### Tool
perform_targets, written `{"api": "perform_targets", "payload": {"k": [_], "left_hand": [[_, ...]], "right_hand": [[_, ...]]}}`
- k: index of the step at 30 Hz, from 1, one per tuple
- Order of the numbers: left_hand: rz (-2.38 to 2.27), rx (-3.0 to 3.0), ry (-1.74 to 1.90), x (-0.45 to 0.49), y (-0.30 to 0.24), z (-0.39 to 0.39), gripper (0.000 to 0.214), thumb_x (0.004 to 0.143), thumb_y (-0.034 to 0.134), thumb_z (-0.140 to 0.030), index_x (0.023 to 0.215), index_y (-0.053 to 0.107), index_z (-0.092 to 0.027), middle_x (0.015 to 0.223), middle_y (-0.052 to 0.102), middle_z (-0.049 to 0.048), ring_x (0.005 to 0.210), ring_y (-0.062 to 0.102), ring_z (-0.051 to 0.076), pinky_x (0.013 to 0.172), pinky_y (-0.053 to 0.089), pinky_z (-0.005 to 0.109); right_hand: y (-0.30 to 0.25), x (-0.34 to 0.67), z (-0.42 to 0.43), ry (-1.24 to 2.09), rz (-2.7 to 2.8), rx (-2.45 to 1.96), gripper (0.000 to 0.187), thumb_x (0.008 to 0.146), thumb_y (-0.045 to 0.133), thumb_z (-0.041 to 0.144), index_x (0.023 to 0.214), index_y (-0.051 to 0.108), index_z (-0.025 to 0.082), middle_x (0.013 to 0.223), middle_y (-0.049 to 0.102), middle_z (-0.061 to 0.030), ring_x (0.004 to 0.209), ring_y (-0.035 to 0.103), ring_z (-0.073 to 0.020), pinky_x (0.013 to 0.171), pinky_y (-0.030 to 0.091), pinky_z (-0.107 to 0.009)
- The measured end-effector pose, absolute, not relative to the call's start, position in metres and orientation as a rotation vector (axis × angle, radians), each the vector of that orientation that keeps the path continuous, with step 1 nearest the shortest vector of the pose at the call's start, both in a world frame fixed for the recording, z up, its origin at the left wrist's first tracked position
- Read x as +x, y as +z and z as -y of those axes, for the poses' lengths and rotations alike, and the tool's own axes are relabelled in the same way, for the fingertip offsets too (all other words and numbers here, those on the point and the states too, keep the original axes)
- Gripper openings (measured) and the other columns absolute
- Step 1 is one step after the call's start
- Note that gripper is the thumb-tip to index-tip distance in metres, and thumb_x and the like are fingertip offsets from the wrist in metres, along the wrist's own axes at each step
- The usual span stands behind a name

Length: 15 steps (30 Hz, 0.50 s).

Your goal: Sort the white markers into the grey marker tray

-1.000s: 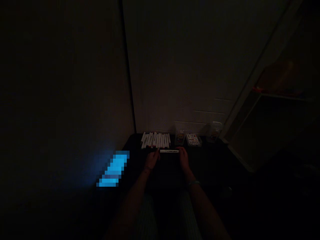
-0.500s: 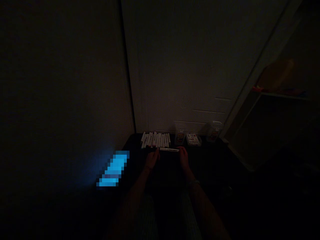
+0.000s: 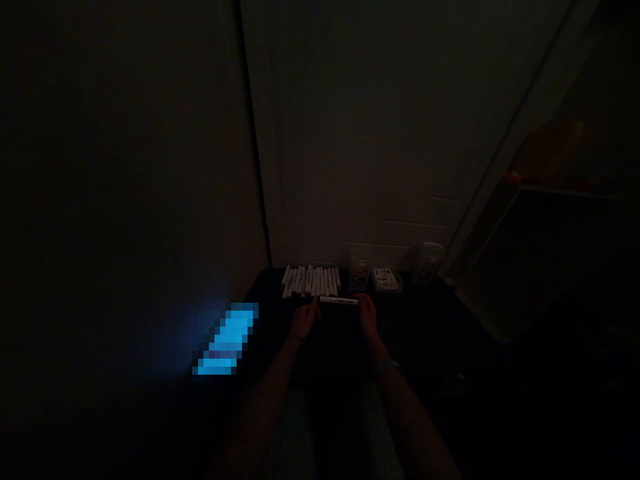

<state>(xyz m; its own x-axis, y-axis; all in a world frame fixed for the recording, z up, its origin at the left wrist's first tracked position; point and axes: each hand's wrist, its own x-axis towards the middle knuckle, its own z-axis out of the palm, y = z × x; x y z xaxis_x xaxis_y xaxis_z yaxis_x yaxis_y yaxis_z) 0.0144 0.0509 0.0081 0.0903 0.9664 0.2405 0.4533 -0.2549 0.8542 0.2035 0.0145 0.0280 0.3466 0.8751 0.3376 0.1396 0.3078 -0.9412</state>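
Note:
The room is very dark. A white marker (image 3: pixel 339 301) lies sideways between my two hands, just above a dark surface. My right hand (image 3: pixel 367 315) is closed on its right end. My left hand (image 3: pixel 305 317) is closed at its left end, where a dark cap or tip seems to sit; I cannot make it out clearly. Just beyond the hands, a row of several white markers (image 3: pixel 311 281) lies side by side by the wall.
A marker tray (image 3: pixel 385 279) and two small clear containers (image 3: pixel 359 274) (image 3: pixel 430 264) stand along the wall to the right. A blue glowing patch (image 3: pixel 227 339) lies at the left. A white door (image 3: pixel 360 133) rises behind; a dim shelf (image 3: pixel 560 187) is at right.
Both hands and the marker have stayed in nearly the same place; the view has only shifted slightly.

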Motion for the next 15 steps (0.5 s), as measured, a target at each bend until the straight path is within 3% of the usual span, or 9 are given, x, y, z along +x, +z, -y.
{"api": "perform_targets", "payload": {"k": [15], "left_hand": [[-1.404,1.779,1.136,0.0133,0.0045,-0.055,0.06,0.077,0.026,-0.062,0.054,0.058,-0.016,0.051,0.051,0.0,0.055,0.049,0.012,0.054,0.034,0.022]], "right_hand": [[0.0219,0.2049,-0.0191,0.678,1.08,-1.191,0.025,0.074,0.04,0.034,0.08,0.06,0.02,0.065,0.054,0.0011,0.066,0.047,-0.0138,0.062,0.035,-0.023]]}}
